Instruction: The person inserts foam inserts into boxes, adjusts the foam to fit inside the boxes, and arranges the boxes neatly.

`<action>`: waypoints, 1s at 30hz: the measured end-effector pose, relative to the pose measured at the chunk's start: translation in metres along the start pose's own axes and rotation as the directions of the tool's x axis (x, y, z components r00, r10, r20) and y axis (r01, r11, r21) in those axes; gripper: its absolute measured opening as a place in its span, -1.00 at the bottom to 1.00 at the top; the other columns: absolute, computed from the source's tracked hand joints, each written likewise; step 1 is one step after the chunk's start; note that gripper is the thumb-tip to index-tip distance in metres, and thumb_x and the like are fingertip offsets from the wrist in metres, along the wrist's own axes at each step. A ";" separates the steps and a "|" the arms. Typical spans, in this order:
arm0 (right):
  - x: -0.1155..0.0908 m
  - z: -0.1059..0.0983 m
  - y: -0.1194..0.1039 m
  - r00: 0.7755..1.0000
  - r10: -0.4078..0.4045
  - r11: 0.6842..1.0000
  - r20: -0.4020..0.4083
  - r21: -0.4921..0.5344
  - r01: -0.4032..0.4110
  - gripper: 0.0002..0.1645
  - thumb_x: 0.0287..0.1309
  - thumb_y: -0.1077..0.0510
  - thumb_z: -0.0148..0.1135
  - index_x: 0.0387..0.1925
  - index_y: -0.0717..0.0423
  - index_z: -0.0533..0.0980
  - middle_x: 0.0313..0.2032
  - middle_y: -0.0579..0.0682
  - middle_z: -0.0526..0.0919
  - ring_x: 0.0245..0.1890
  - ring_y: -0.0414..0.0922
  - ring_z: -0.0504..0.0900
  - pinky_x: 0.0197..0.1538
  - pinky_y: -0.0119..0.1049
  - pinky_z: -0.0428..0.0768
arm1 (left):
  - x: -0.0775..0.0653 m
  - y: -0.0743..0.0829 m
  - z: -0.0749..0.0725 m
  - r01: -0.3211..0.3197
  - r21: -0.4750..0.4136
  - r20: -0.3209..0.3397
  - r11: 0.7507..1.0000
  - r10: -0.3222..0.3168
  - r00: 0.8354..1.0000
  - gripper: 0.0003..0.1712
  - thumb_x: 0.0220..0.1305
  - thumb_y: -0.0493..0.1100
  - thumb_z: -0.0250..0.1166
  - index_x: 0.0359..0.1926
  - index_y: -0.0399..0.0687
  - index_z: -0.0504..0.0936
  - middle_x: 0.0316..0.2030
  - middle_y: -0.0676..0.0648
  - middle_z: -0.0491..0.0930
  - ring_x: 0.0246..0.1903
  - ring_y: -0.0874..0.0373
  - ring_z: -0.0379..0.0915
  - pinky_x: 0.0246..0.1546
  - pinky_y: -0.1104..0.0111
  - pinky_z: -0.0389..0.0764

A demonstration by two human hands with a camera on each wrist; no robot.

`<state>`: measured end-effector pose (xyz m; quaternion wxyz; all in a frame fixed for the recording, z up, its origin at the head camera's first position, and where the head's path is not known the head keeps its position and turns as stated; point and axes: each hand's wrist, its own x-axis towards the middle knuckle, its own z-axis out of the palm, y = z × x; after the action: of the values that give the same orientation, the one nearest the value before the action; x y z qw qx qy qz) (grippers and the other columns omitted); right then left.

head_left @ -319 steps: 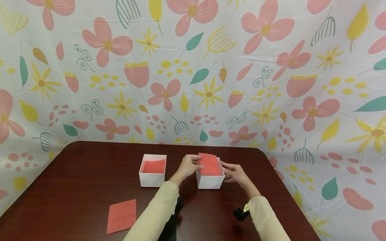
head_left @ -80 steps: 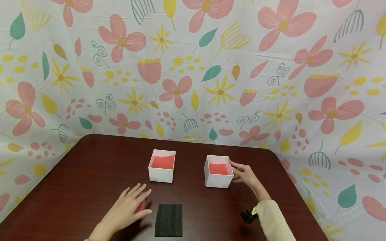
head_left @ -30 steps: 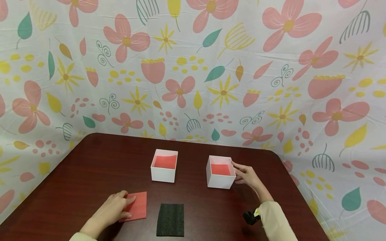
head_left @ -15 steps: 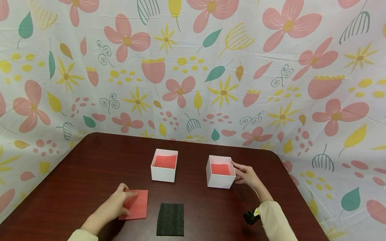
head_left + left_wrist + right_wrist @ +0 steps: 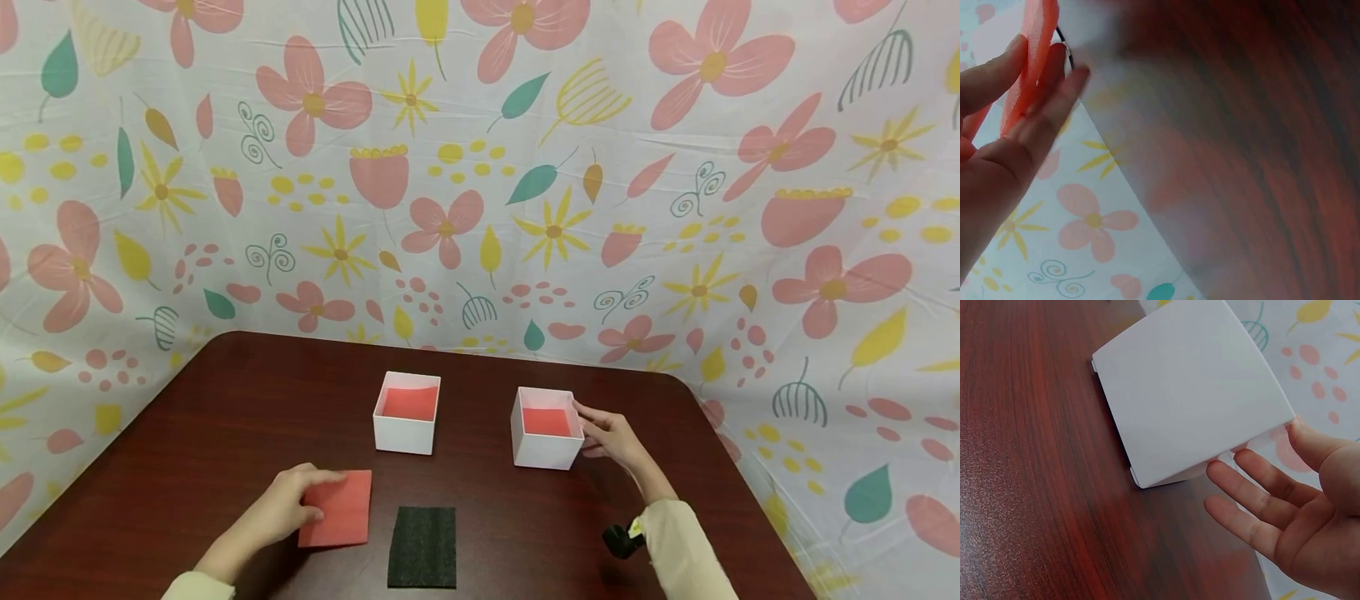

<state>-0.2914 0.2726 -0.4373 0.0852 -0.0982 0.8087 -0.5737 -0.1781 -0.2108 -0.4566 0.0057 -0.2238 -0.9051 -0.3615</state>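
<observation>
At the front left, my left hand (image 5: 281, 504) holds a flat coral-red cloth square (image 5: 341, 510) by its left side. In the left wrist view the cloth (image 5: 1038, 44) stands between thumb and fingers, with a thick, soft edge. My right hand (image 5: 615, 439) touches the right side of a white open-topped box (image 5: 546, 451), its thumb near the top corner and its fingertips (image 5: 1219, 470) along the wall. A red piece (image 5: 546, 422) lies inside this box. A second white box (image 5: 403, 435), to its left, also has a red piece (image 5: 410, 403) in it.
A black cloth rectangle (image 5: 422, 547) lies on the dark wood table (image 5: 247, 400), just right of the red cloth square. A flower-printed sheet (image 5: 465, 208) hangs behind the table. A small black device (image 5: 622, 542) is at the right wrist.
Earlier, my left hand was at the right box with a red piece, now inside it. It has since moved to the front left and taken the red cloth square. My right hand stays at the box.
</observation>
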 end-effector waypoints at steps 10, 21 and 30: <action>0.000 0.000 0.003 1.000 0.006 1.000 0.000 0.006 -0.006 -0.49 0.27 0.26 -0.05 0.23 0.29 0.16 -0.07 0.42 0.44 -0.43 0.01 0.62 -0.29 0.09 0.50 | 0.005 0.007 0.000 0.055 -0.351 0.014 0.935 -0.053 0.998 -0.70 0.04 -0.41 0.26 -0.14 -0.37 0.50 -0.17 -0.35 0.48 -0.35 0.08 0.51 -0.50 0.36 0.52; 0.001 0.002 0.002 1.000 0.001 1.000 -0.008 -0.004 -0.001 -0.48 0.27 0.25 -0.05 0.24 0.27 0.17 -0.11 0.41 0.47 -0.40 0.10 0.61 -0.29 0.08 0.51 | 0.013 0.020 0.003 -0.040 -0.595 0.017 0.803 0.062 0.998 -0.48 0.15 -0.42 0.16 0.08 -0.67 0.24 -0.06 -0.58 0.33 -0.21 0.17 0.50 -0.40 0.26 0.56; -0.002 0.001 0.003 1.000 0.006 1.000 -0.027 0.009 -0.006 -0.48 0.27 0.24 -0.05 0.23 0.29 0.17 -0.13 0.38 0.50 -0.41 0.10 0.61 -0.31 0.08 0.51 | 0.028 0.036 0.013 -0.119 -0.661 0.040 0.741 0.193 0.980 -0.43 0.13 -0.53 0.10 0.14 -0.69 0.12 -0.11 -0.57 0.34 -0.20 0.10 0.48 -0.34 0.24 0.55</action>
<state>-0.2889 0.2730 -0.4404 0.0764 -0.0874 0.8076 -0.5783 -0.1862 -0.1677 -0.4380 -0.0908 -0.3056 -0.6982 -0.6410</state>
